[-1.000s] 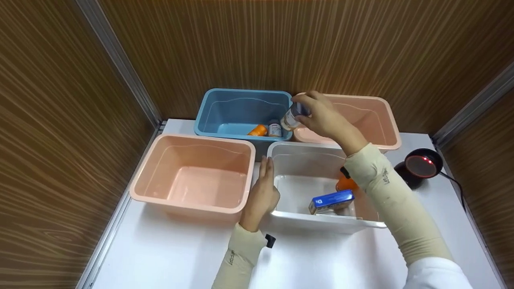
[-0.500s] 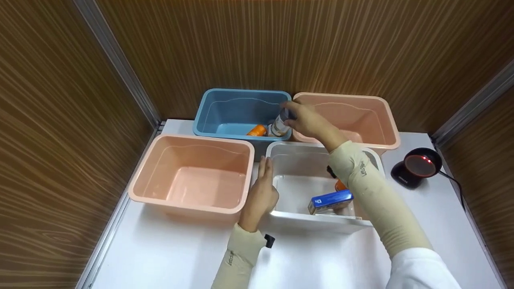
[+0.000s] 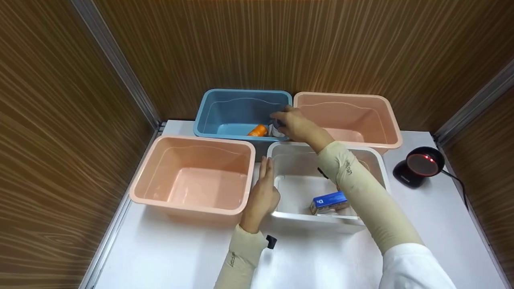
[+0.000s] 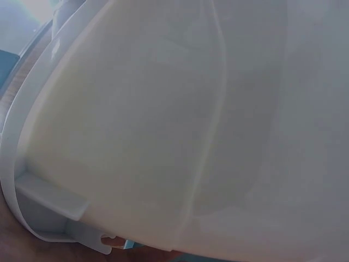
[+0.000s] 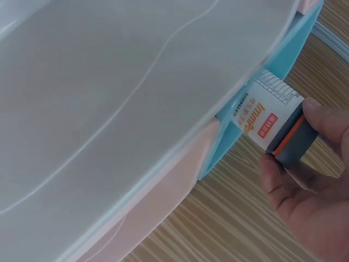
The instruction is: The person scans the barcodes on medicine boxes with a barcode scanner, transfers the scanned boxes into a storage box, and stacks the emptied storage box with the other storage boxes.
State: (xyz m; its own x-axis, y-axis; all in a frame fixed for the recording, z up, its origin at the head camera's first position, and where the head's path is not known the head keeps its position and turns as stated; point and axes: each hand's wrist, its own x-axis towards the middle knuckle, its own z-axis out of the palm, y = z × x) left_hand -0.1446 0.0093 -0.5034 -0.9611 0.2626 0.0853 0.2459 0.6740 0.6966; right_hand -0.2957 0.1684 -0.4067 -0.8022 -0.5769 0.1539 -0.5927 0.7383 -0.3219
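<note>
My right hand (image 3: 299, 126) reaches over the near right corner of the blue bin (image 3: 249, 92). Thumb and fingers pinch the dark grey cap of a white-labelled bottle (image 5: 267, 109), which tilts cap toward the hand in the right wrist view. In the head view the hand hides much of it. Beside it in the bin lies an orange bottle (image 3: 258, 130). My left hand (image 3: 261, 196), two fingers extended, rests against the left side of the white bin (image 3: 297, 188); its wall (image 4: 136, 109) fills the left wrist view. Inside the white bin is a blue box (image 3: 329, 201).
One peach bin (image 3: 192, 208) stands at front left, another peach bin (image 3: 345, 96) at back right. A black scanner on a stand (image 3: 421, 166) with a cable is at the right. Wood-grain walls (image 3: 257, 48) close in the white table (image 3: 160, 249).
My right hand has moved left and down with the bottle, from between the two back bins into the blue bin. The left hand has stayed in place.
</note>
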